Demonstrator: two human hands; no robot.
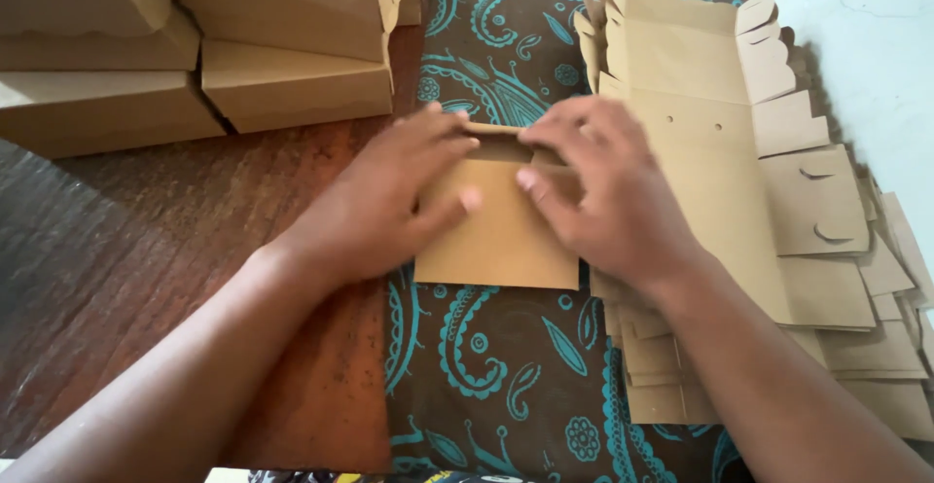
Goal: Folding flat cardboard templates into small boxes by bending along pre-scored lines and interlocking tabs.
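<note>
Right now I see my left hand [375, 206] and right hand [608, 186] both pressed flat on 1 half-folded cardboard box [501, 225], fingers closed over its top flap, lying on the paisley cloth [506, 366].

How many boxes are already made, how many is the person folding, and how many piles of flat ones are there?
Finished brown boxes: 4 in view
Box being folded under the left hand and right hand: 1
Piles of flat cardboard cutouts: 1
Total: 6
</note>
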